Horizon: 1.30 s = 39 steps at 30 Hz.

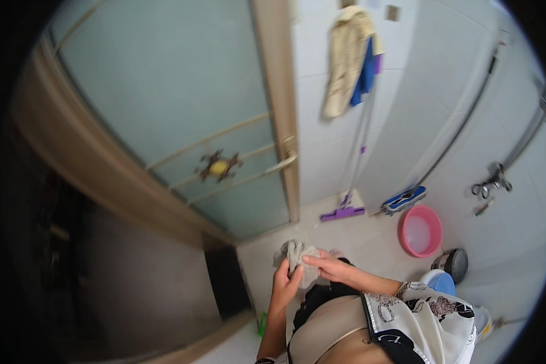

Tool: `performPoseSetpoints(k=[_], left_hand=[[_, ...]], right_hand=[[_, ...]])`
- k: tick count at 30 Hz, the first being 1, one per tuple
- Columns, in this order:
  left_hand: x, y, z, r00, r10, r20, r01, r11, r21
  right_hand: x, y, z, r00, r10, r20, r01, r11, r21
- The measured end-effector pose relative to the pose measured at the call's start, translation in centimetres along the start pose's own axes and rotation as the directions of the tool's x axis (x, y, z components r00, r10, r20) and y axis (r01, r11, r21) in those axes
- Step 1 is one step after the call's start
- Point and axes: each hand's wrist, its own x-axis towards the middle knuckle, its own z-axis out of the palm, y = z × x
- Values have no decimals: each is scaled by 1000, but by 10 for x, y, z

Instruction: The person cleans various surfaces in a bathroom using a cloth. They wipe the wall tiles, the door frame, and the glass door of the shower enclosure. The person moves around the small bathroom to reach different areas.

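Observation:
A crumpled grey cloth (299, 255) is held between both hands in front of my body, above the tiled floor. My left hand (285, 280) grips its lower left side, with the thumb on top. From the other side, my right hand (325, 265) pinches the cloth's right edge, its thumb pressed on the folds. Some of the fingers are hidden under the cloth.
A glazed door (223, 170) with a lever handle (282, 164) stands ahead. Right of it are a purple mop (343, 213), a blue mop head (404, 200), a pink basin (422, 231) and buckets. Towels (348, 63) hang on the wall. A dark mat (227, 282) lies left.

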Motion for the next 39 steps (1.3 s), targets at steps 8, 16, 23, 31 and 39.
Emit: performPoseSetpoints(k=[8, 16, 23, 31, 39], left_hand=[[-146, 1, -14, 814, -40, -579, 101, 992, 73], [-233, -16, -13, 357, -10, -934, 54, 998, 10], [-232, 23, 8, 178, -142, -974, -643, 732, -224], [-189, 48, 42, -171, -37, -985, -774, 624, 111], [-212, 115, 72, -528, 285, -800, -474, 682, 557]], right_hand=[[-21, 56, 71, 967, 142, 211, 21, 782, -623], [-17, 71, 127, 831, 447, 332, -52, 655, -753], [6, 86, 154, 620, 679, 393, -297, 667, -683], [73, 48, 131, 446, 856, 262, -240, 396, -886], [122, 49, 92, 245, 954, 175, -347, 255, -903]])
